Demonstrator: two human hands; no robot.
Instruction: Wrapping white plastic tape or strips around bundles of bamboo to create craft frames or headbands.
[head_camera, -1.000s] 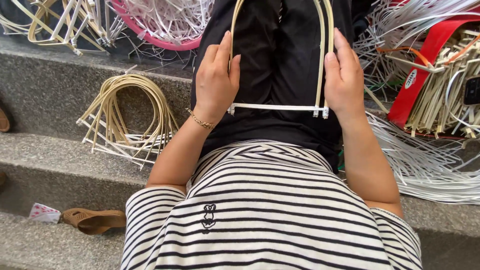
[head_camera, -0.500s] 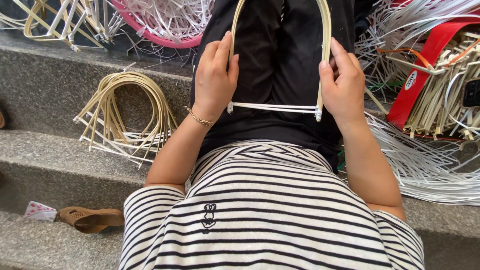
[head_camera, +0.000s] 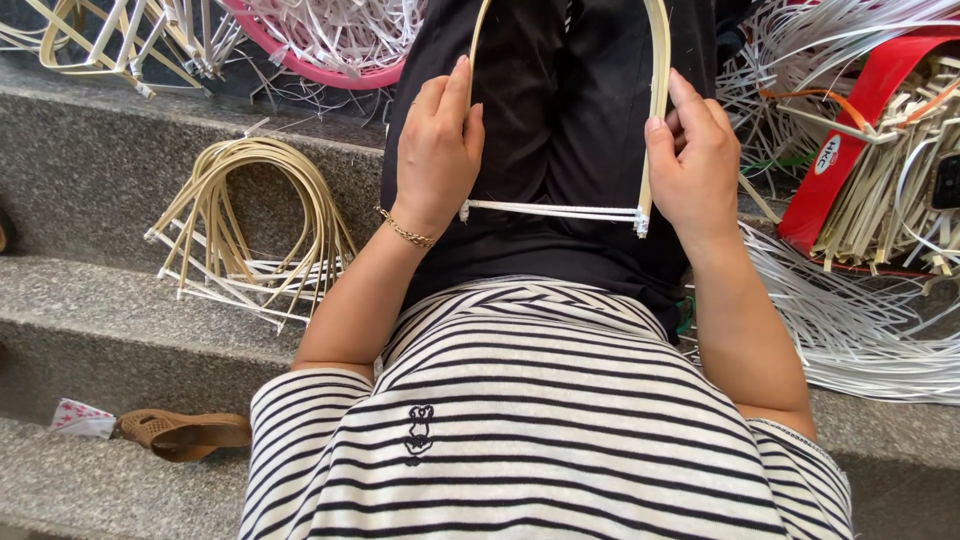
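Holding: both hands grip a bent cane hoop (head_camera: 655, 110) over the lap, a white strip (head_camera: 550, 211) tied across its two ends.
Left hand (head_camera: 437, 155): fingers folded over the hoop's left leg, just above the strip's left end.
Right hand (head_camera: 695, 165): thumb and fingers pinched shut on the right leg, just above the wrapped corner.
Hoop: upright arch, resting on the black trousers (head_camera: 560, 120).
Left side: pile of finished hoops (head_camera: 245, 225) on the stone step (head_camera: 90, 180).
Right side: loose white strips (head_camera: 860, 320), red band (head_camera: 850, 150).
Lower step: brown sandal (head_camera: 185, 432).
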